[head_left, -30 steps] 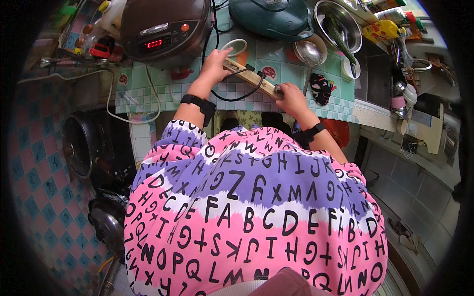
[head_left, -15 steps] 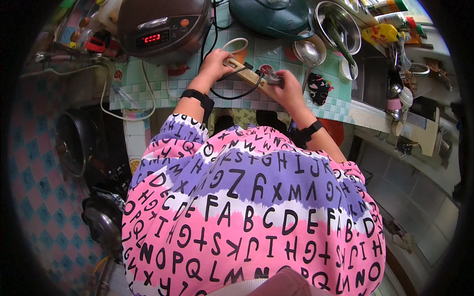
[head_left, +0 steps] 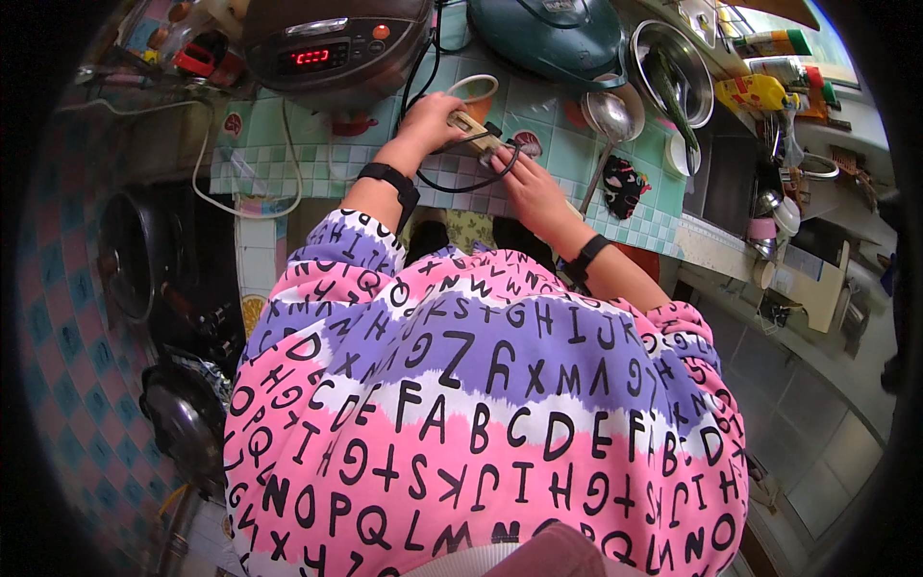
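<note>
My left hand [head_left: 429,123] is closed around the far left end of a beige power strip [head_left: 468,125], held slanting above the tiled counter's front part. A black plug and black cord come off the strip, the cord looping below it. My right hand [head_left: 535,192] presses its fingers onto the strip's middle. Under those fingertips shows a bit of a small, crumpled grey piece [head_left: 488,158], perhaps cloth; most of it is hidden. The strip's right end lies behind my right hand.
Beyond my hands stand a brown rice cooker [head_left: 327,48] with a lit display and a dark green appliance [head_left: 548,43]. Rightward are a ladle [head_left: 610,117], a metal bowl [head_left: 707,87] with a cucumber [head_left: 665,87], and a black patterned cloth [head_left: 625,186]. A white cord [head_left: 199,183] hangs over the left edge.
My right hand has slid leftward along the power strip with the grey piece, from near its right end to its middle. My left hand keeps its hold. The view has shifted slightly.
</note>
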Tool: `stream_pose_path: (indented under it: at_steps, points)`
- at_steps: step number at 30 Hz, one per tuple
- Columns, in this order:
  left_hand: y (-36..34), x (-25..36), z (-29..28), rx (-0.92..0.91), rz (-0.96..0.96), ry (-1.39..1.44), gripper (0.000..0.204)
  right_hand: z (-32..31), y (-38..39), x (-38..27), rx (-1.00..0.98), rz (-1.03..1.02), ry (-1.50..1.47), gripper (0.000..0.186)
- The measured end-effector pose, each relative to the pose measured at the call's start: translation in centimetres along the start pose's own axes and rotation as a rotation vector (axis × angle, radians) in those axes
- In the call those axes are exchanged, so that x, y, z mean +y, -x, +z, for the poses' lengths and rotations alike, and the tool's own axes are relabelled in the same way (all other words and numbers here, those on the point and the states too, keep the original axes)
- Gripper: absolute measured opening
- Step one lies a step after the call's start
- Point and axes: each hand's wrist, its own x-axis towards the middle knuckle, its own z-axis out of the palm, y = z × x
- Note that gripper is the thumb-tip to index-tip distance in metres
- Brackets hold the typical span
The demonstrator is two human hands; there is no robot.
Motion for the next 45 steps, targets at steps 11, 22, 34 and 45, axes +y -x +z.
stream_pose_path:
  at_steps: [11, 22, 34, 45]
  points:
    - [-0.5, 0.2, -0.4, -0.044, 0.017, -0.068, 0.040, -1.6, 1.5, 0.4, -0.185, 0.028, 0.080, 0.058]
    - [0.0, -0.1, 0.3, 0.019, 0.072, -0.028, 0.040, 1.3, -3.4, -0.9, -0.107, -0.040, 0.036, 0.058]
    - [-0.2, 0.5, 0.1, -0.027, 0.030, -0.048, 0.043, -2.4, 1.7, 1.7, -0.205, -0.049, 0.045, 0.055]
    - [-0.5, 0.1, 0.2, -0.058, 0.019, -0.042, 0.042, -3.7, 2.2, 1.5, -0.347, 0.036, 0.021, 0.061]
